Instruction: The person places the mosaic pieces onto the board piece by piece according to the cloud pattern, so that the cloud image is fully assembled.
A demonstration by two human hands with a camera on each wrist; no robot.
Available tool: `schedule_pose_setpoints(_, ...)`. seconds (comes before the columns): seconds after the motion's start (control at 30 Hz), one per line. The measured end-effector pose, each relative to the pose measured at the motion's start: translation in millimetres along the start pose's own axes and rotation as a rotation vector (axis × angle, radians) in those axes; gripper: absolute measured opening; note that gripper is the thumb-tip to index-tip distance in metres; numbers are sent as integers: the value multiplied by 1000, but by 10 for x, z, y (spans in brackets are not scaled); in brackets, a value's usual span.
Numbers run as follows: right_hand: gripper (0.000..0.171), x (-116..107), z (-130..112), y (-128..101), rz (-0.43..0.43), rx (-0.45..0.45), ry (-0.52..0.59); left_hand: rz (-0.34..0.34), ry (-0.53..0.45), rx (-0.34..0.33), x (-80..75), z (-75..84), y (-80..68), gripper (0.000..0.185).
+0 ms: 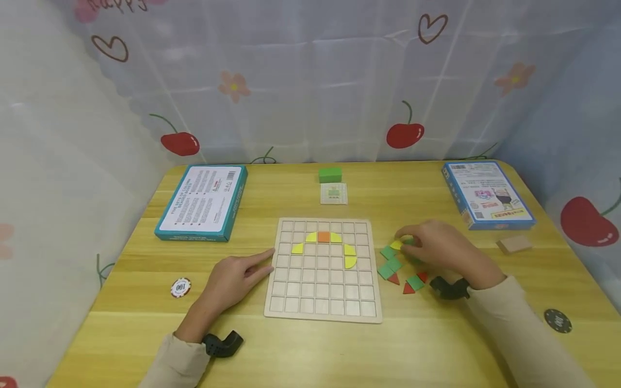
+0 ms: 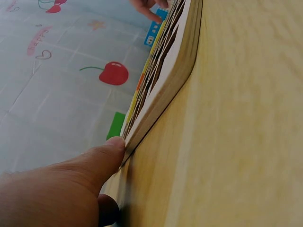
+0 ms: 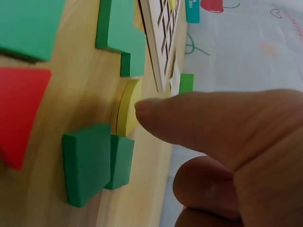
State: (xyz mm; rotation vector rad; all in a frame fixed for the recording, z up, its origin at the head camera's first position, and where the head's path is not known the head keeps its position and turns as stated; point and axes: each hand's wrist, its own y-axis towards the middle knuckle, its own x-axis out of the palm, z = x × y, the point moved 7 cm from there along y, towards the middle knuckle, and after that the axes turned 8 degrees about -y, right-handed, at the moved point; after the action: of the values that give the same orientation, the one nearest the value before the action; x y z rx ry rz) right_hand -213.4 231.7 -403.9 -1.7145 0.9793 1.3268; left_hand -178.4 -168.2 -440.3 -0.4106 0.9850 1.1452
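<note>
Tabletop (image 1: 436,183) wide from the head view; grid board (image 1: 324,302) centred, left hand (image 1: 232,280) relaxed, a fingertip touching its left edge. Right wrist view shows what the head view hides: right hand (image 1: 439,245) pinching the yellow piece (image 3: 127,109) among green tiles (image 3: 90,161)

Setting: tabletop play booth, likely a recording station | Evidence: yellow wooden table (image 1: 291,355) enclosed by white cherry-and-heart printed plastic sheeting (image 1: 310,81) | teal game boxes (image 1: 204,202) and poker chips (image 1: 180,288) laid out.
</note>
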Motion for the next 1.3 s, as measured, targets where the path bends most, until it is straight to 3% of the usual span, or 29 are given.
schedule_pose_setpoints(0.43, 31, 75, 34, 19, 0, -8, -41, -17, -6, -4, 1, 15, 1, 44)
schedule_pose_setpoints(0.97, 27, 28, -47, 53, 94, -25, -65, -7, -9, -3, -15, 17, 1, 44)
schedule_pose_setpoints(1.1, 29, -5, -133, 61, 128, -24, -55, -5, -14, -8, -17, 14, -1, 44)
schedule_pose_setpoints(1.3, 29, -21, -433, 85, 219, -121, -51, -12, -12, -9, -2, 2, 6, 44)
